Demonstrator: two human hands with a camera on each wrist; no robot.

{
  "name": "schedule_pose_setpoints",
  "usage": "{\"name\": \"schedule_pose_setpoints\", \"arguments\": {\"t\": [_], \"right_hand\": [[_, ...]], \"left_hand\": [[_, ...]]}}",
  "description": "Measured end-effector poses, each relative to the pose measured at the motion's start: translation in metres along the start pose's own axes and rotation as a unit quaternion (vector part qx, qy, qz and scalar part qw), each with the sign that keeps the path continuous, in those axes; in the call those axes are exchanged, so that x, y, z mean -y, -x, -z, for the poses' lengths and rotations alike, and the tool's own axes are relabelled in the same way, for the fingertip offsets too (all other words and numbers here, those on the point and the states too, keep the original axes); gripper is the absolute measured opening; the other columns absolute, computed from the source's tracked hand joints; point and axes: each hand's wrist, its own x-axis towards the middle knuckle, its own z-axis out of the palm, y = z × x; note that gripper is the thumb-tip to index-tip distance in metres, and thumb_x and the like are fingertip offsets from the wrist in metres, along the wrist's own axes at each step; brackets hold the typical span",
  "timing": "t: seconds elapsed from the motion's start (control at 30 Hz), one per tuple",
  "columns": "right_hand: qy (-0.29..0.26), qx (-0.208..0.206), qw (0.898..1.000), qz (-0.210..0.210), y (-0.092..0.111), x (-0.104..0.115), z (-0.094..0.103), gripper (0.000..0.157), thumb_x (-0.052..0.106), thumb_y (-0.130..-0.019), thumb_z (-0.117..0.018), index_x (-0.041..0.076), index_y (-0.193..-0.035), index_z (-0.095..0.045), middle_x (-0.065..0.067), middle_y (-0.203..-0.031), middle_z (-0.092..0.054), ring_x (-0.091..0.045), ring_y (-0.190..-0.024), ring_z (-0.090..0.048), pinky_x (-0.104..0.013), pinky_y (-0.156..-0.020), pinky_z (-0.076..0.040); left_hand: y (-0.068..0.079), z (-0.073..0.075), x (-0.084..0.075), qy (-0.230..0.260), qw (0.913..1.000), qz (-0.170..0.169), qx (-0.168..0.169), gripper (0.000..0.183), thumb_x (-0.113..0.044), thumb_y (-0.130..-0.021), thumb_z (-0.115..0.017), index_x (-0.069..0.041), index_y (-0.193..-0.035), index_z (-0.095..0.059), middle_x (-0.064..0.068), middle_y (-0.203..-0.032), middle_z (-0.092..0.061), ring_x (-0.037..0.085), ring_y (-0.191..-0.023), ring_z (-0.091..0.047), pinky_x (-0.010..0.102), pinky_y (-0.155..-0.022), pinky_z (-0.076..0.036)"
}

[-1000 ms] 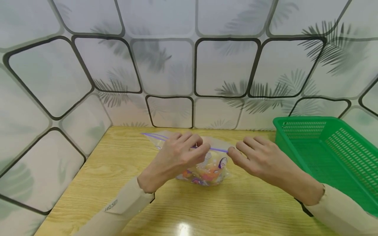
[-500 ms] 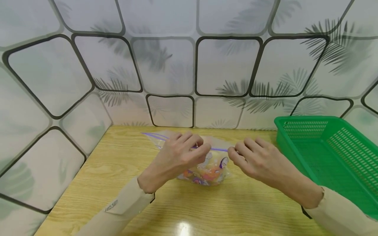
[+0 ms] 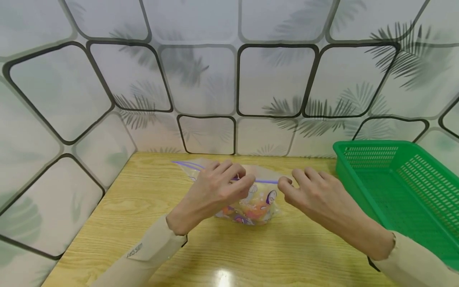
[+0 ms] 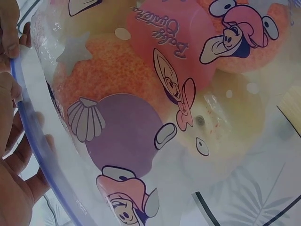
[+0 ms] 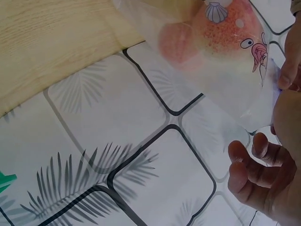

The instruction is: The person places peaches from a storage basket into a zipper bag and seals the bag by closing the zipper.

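Note:
A clear zip bag (image 3: 256,211) with printed cartoon figures and a purple zip strip (image 3: 267,181) rests on the wooden table. Through its plastic, the left wrist view shows rounded fruit-like things, one orange and speckled (image 4: 113,61), others pale yellow. My left hand (image 3: 218,187) pinches the strip near its middle, covering part of the bag. At the strip's right end, the thumb and forefinger of my right hand (image 3: 317,197) pinch it. The right wrist view shows that hand's other fingers (image 5: 242,176) loosely bent, away from the bag (image 5: 225,89).
A green plastic basket (image 3: 373,199) with slotted sides stands to the right, close to my right forearm. Patterned panels (image 3: 201,91) rise behind and left of the wooden table (image 3: 143,199).
My right hand's other fingers have lifted and spread slightly off the zip, shifting a little to the right. The left hand and the bag have stayed nearly in place.

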Motion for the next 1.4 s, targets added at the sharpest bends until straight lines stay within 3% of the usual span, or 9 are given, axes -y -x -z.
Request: {"name": "schedule_pose_setpoints", "arguments": {"t": [0.1,0.23,0.37,0.67,0.97,1.4], "right_hand": [[0.001,-0.007,1.000,-0.009,0.0014,0.0015,-0.0011,0.035,0.016,-0.112,-0.026,0.007,-0.091,-0.053,-0.006,-0.070,-0.042,-0.021,-0.053,-0.039,-0.025,-0.043,-0.024],[0.006,-0.029,1.000,-0.006,0.0024,0.0020,-0.0037,0.029,0.015,-0.108,-0.034,0.005,-0.089,-0.053,-0.011,-0.075,-0.048,-0.031,-0.064,-0.054,-0.037,-0.047,-0.040],[0.011,-0.049,0.999,0.001,0.0027,0.0020,-0.0054,0.024,0.012,-0.105,-0.038,0.005,-0.087,-0.052,-0.014,-0.079,-0.051,-0.038,-0.076,-0.061,-0.046,-0.055,-0.046],[0.010,-0.043,0.999,0.001,0.0022,0.0033,-0.0043,0.029,0.017,-0.108,-0.037,0.004,-0.088,-0.052,-0.012,-0.078,-0.048,-0.034,-0.069,-0.053,-0.042,-0.052,-0.041],[0.009,-0.015,1.000,-0.004,0.0053,0.0027,-0.0035,0.031,0.020,-0.109,-0.034,0.005,-0.089,-0.052,-0.011,-0.079,-0.050,-0.033,-0.071,-0.056,-0.041,-0.053,-0.044],[-0.125,-0.013,0.990,-0.070,0.0076,-0.0004,-0.0033,0.039,0.026,-0.111,-0.030,0.011,-0.085,-0.055,-0.005,-0.083,-0.049,-0.021,-0.072,-0.045,-0.033,-0.052,-0.040]], "left_hand": [[0.0005,0.0002,-0.0002,-0.006,1.0000,-0.001,0.002,0.008,-0.014,-0.092,-0.061,-0.017,-0.099,-0.062,-0.005,-0.084,-0.062,0.011,-0.071,-0.058,0.022,-0.055,-0.041],[0.0007,0.0011,-0.0009,-0.006,1.0000,0.000,0.007,0.009,-0.014,-0.092,-0.060,-0.018,-0.101,-0.062,-0.006,-0.084,-0.062,0.011,-0.071,-0.057,0.023,-0.056,-0.041],[0.0007,0.0015,-0.0015,-0.005,1.0000,0.000,0.008,0.010,-0.014,-0.092,-0.060,-0.018,-0.101,-0.062,-0.006,-0.084,-0.060,0.011,-0.070,-0.055,0.023,-0.057,-0.041],[0.0004,0.0020,-0.0012,-0.006,1.0000,-0.001,0.002,0.007,-0.015,-0.092,-0.062,-0.018,-0.098,-0.062,-0.006,-0.084,-0.062,0.011,-0.071,-0.058,0.024,-0.057,-0.044],[0.0003,0.0028,-0.0006,-0.007,1.0000,-0.003,-0.002,0.008,-0.016,-0.091,-0.063,-0.018,-0.099,-0.063,-0.006,-0.084,-0.063,0.010,-0.072,-0.059,0.024,-0.058,-0.047],[0.0019,0.0054,0.0028,-0.001,1.0000,0.006,0.002,0.012,-0.008,-0.085,-0.061,-0.017,-0.092,-0.061,-0.005,-0.082,-0.063,0.012,-0.070,-0.060,0.024,-0.055,-0.045]]}}
